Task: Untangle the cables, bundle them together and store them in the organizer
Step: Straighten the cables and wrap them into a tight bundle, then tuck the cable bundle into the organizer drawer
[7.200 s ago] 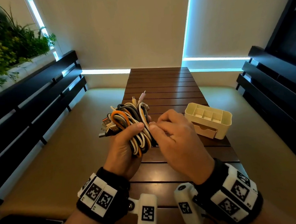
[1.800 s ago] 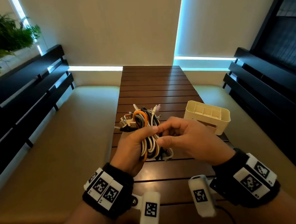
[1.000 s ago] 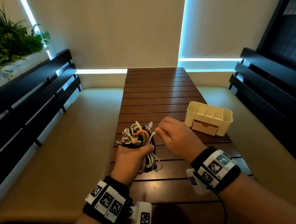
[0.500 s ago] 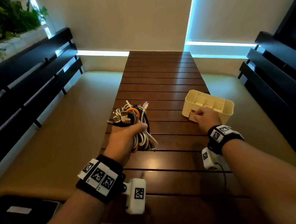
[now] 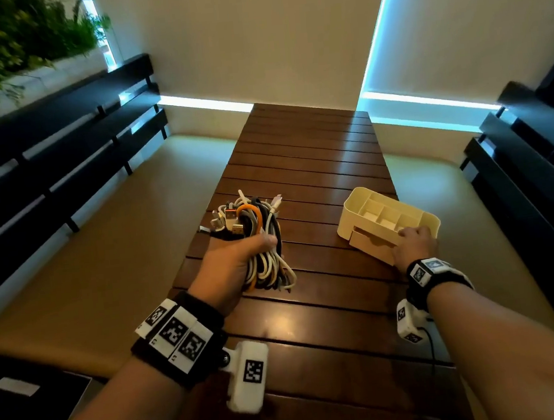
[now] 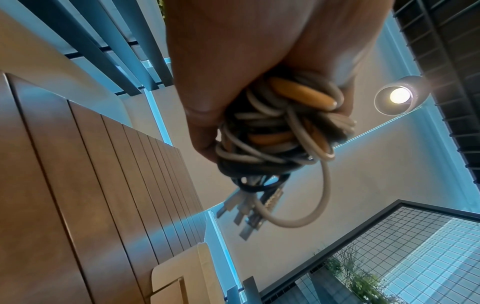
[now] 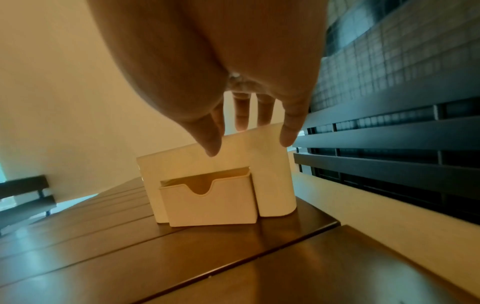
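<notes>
Both hands are occupied apart from each other. The left hand [image 5: 237, 264] is clenched round the cable bundle [image 5: 255, 242], a fat coil of white, grey, black and orange leads, and holds it up over the bench [image 5: 299, 173], clear of the slats. The right hand [image 5: 414, 245] has its fingers straight and spread, the fingertips [image 7: 213, 144] at the near top edge of the cream organizer [image 5: 356, 209]; whether they press it or hover just above I cannot tell.

The organizer lies to the right of the bundle and slightly farther out, well apart from it, near the bench's right edge. Its long axis runs slantwise, from far-left to near-right, with the open compartments facing up and the small drawer [image 7: 207, 201] on the near face pulled partly out. The right hand is at it; the left must carry the bundle rightward across the bench. The bundle's own long axis runs roughly away from the person, plugs [image 6: 249, 214] sticking out at the far end and loops hanging at the near end, so it likely needs turning to match a compartment.

Any tie around the coil is hidden by the palm. The drawer's inside is not visible, and the organizer's near corner is covered by the right hand. One loose loop [image 6: 311, 205] sags free of the bundle.
</notes>
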Available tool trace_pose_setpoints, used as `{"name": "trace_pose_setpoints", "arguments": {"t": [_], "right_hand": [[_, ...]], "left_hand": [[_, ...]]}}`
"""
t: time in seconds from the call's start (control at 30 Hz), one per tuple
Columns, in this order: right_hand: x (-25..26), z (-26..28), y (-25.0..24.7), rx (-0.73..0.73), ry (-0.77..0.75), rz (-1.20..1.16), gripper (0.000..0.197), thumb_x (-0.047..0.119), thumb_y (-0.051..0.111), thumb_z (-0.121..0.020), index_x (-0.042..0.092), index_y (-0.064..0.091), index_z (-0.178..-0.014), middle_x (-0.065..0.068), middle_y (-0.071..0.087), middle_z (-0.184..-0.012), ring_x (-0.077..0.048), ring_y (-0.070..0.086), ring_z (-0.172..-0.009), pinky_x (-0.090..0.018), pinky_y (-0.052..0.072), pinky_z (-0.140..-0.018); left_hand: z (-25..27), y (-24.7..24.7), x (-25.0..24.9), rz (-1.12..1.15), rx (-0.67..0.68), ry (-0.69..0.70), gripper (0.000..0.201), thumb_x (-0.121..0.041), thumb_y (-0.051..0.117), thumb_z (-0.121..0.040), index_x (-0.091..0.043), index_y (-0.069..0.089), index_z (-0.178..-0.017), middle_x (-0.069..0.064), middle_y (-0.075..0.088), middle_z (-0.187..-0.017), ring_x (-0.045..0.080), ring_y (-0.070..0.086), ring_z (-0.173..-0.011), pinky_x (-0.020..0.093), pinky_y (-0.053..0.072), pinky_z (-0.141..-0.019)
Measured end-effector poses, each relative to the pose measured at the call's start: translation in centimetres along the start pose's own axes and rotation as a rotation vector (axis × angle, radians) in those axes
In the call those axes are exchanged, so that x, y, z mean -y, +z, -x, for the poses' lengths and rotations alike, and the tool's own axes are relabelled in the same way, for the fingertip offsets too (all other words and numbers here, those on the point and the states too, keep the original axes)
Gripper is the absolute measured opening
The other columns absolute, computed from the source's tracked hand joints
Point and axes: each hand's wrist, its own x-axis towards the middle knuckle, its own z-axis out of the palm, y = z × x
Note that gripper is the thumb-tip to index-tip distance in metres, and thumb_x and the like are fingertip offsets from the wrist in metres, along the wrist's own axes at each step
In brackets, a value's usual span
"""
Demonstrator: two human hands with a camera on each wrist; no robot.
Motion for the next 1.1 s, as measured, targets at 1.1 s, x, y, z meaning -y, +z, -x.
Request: {"name": "trace_pose_setpoints", "arguments": {"t": [1.1], "right_hand": [[4.7, 12.9, 4.5, 0.097, -0.533, -0.274, 0.012, 0.025, 0.071, -0.087, 0.027, 0.076, -0.098, 0.015, 0.062, -0.104, -0.012, 0.054, -0.102, -0.037, 0.051, -0.089]], "left_hand": [[1.2, -2.0, 0.4, -0.005, 0.078, -0.108, 0.019, -0.002, 0.059, -0.090, -0.005, 0.069, -0.106, 0.011, 0.071, -0.085, 0.026, 0.070, -0.073, 0.035, 0.059, -0.063]]}}
